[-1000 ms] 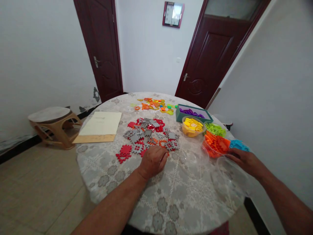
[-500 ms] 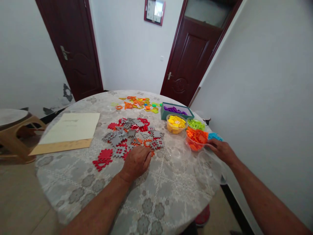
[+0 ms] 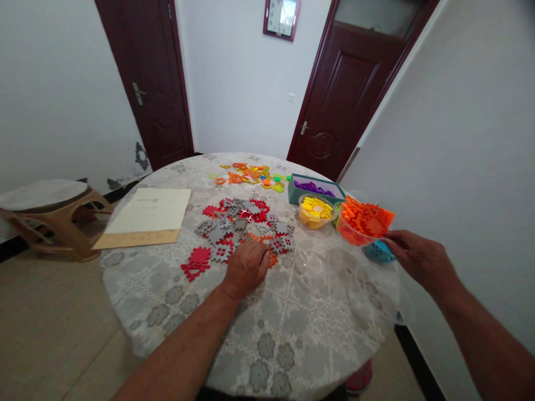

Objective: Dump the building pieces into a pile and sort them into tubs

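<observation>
My right hand (image 3: 422, 259) pinches the rim of a clear plastic tub (image 3: 355, 236) heaped with orange interlocking pieces (image 3: 368, 219). The tub is raised off the table and partly covers a tub of blue pieces (image 3: 379, 250). My left hand (image 3: 247, 268) rests in a closed curl at the near edge of a pile of grey (image 3: 220, 229) and red (image 3: 199, 256) interlocking plastic tiles. Its fingertips are hidden, so what they hold, if anything, does not show.
A tub of yellow pieces (image 3: 315, 213) stands beside a green box of purple pieces (image 3: 313, 188). Orange and yellow pieces (image 3: 251, 174) lie farther back. Paper sheets (image 3: 150, 209) are at the left on the patterned tablecloth (image 3: 234, 345); a stool (image 3: 54, 217) stands beyond. Clear lids lie right.
My right hand has lifted the tub of orange pieces up from the table. The left hand stays by the tile pile. The whole view has shifted somewhat.
</observation>
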Tool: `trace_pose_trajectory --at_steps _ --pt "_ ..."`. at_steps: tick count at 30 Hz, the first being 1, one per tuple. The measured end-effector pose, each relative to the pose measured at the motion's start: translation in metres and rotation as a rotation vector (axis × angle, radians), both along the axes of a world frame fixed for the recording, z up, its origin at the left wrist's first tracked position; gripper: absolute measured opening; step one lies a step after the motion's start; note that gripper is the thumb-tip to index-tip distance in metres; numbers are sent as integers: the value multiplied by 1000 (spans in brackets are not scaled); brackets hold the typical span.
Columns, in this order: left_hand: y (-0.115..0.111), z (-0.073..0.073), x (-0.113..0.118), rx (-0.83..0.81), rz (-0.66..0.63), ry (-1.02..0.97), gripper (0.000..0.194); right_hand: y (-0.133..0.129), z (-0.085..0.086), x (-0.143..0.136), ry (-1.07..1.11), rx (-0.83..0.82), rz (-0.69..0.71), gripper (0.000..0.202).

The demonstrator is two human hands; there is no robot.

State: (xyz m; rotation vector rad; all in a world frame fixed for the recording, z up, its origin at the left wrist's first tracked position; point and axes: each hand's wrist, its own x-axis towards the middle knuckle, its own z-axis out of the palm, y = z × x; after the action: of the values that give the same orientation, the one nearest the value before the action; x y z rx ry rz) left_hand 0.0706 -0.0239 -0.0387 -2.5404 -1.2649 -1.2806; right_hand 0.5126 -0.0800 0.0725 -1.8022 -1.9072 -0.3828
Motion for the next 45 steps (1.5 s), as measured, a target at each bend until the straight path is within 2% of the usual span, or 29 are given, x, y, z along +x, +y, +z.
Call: trace_pose_trajectory --at_steps 2,5,7,9,12,14,17,19,24,27,29,32,35,39,41,43,45 --pt "5 7 -7 -5 72 -148 18 -6 17 -29 -16 36 30 49" --pt "14 19 -26 -47 220 -421 24 -12 39 -87 20 46 98 48" --pt "19 27 -42 -115 316 -611 29 -11 47 -133 81 30 164 42" --pt "23 31 -59 -167 399 -757 35 -6 46 -181 183 -10 264 33" --pt "25 32 -80 -198 482 -858 43 10 24 -247 481 -108 411 26" --pt "25 31 -91 -226 504 -892 45 23 1 -284 791 -265 466 26" --pt "22 30 -103 -273 516 -900 48 42 -35 -323 1302 -573 468 31" --pt "19 30 -108 -306 510 -873 49 53 -54 -338 1526 -722 447 34" --pt "13 20 -109 -370 418 -713 46 75 -85 -345 1899 -875 340 19" --pt "15 8 -105 -361 394 -621 43 84 -95 -341 2104 -893 263 8" --pt "17 3 -102 -337 389 -566 40 87 -96 -337 2185 -882 246 10" --pt "18 -1 -97 -293 365 -487 36 87 -90 -332 2237 -838 268 13" --pt "15 2 -90 -210 330 -382 35 81 -72 -324 2282 -738 364 7" --pt "1 6 -75 -42 310 -144 37 62 -43 -308 2242 -525 484 12" --pt "-8 5 -66 -34 269 -15 38 48 -33 -299 2162 -380 550 20" --pt "-15 3 -59 -62 214 125 41 33 -30 -291 2057 -231 606 29" --pt "-17 0 -54 -91 186 235 46 18 -36 -285 1952 -100 608 33"
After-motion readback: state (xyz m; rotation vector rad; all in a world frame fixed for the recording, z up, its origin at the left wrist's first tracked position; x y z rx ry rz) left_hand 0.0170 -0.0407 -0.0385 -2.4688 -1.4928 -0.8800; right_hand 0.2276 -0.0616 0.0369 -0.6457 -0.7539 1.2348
